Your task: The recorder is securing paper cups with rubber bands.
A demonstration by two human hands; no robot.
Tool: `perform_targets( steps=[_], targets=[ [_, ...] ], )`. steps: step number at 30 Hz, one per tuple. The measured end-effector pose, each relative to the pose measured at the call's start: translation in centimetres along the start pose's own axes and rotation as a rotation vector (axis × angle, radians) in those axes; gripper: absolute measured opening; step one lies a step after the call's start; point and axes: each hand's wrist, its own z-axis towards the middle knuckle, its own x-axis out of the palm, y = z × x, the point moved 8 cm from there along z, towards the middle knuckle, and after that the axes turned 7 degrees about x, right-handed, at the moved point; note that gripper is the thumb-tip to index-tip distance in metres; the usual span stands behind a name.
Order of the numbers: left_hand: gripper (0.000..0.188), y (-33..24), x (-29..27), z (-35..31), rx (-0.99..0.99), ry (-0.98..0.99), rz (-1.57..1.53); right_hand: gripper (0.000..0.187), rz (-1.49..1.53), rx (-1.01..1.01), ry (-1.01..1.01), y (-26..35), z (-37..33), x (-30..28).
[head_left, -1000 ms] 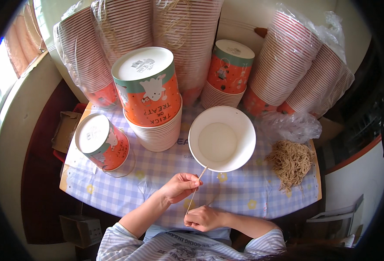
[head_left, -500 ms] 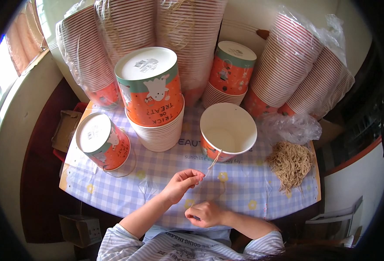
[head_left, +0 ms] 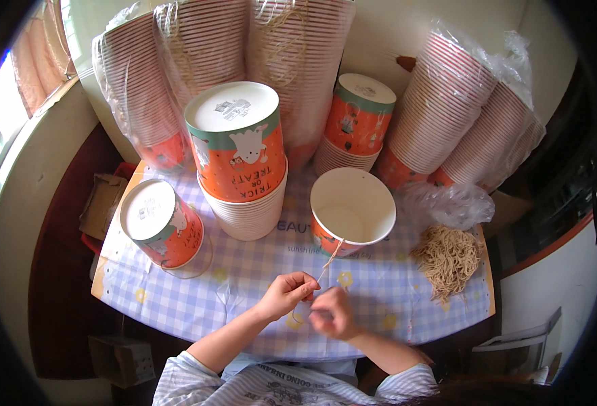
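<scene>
An open paper bucket (head_left: 352,206), white inside and orange outside, stands upright in front of me. Tan string (head_left: 335,253) hangs knotted from its near rim and runs down to my left hand (head_left: 288,295), whose thumb and finger pinch it. Close by on the right, my right hand (head_left: 334,314) is curled up and smeared by motion. A small dark thing seems to be in it, too blurred to name. A thin loop of string dangles just below the two hands. At the left sits an upside-down orange bucket (head_left: 160,223) with a string handle lying around its base.
A tangled heap of tan strings (head_left: 449,262) lies at the right beside crumpled clear plastic (head_left: 451,205). Upside-down bucket stacks (head_left: 248,213) and another stack (head_left: 354,128) stand behind. Tall plastic-wrapped stacks (head_left: 440,101) line the wall. A checked cloth (head_left: 244,291) covers the table.
My right hand has risen from near the table's front edge to beside my left hand. The left hand keeps its pinch on the string and has dropped slightly.
</scene>
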Motion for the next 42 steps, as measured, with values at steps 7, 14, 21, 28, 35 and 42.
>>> perform_targets(
  steps=[7,14,21,28,35,42],
  targets=[
    [0.02,0.9,0.4,0.2,-0.003,0.015,0.042,0.011,0.858,0.756,-0.212,-7.5,1.2,0.2],
    [0.019,0.6,0.6,0.2,-0.015,0.011,-0.047,0.01,0.981,0.821,-0.204,-8.0,1.4,1.2],
    [0.017,0.8,0.8,0.0,-0.074,0.003,-0.015,0.01,1.048,0.867,-0.305,-9.0,0.5,1.3],
    [0.015,0.4,0.7,0.1,0.073,0.032,0.149,0.008,1.085,0.846,-0.326,-9.1,1.2,1.4],
    [0.011,1.3,0.9,0.5,0.075,0.049,0.241,0.01,1.253,0.86,-0.388,-9.7,2.3,1.0],
    [0.01,1.0,2.4,0.1,0.154,0.197,0.465,0.007,1.287,0.917,-0.465,-8.9,3.2,0.1]
  ],
)
